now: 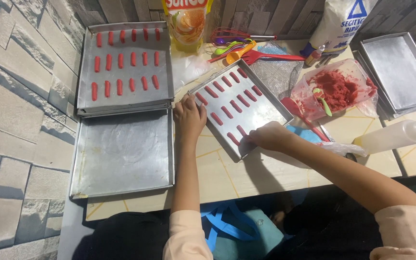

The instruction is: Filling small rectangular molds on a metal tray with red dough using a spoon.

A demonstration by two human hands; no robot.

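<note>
A small metal baking tray (266,113) lies tilted on the table with several red dough sticks (227,111) in rows on it. My left hand (188,118) rests on the tray's left corner, fingers spread over the rim. At the tray's near edge, my right hand (268,136) presses down with fingers curled beside the nearest red stick; whether it holds dough is hidden. A clear plastic tub of red dough (335,89) with a green spoon stands to the right.
At the left, an empty large tray (121,154) sits below a stacked tray with red sticks (123,62). More empty trays (400,70), a squeeze bottle (393,137), an oil pouch (188,21), a flour bag (338,21) and coloured spoons (239,48) surround the work spot.
</note>
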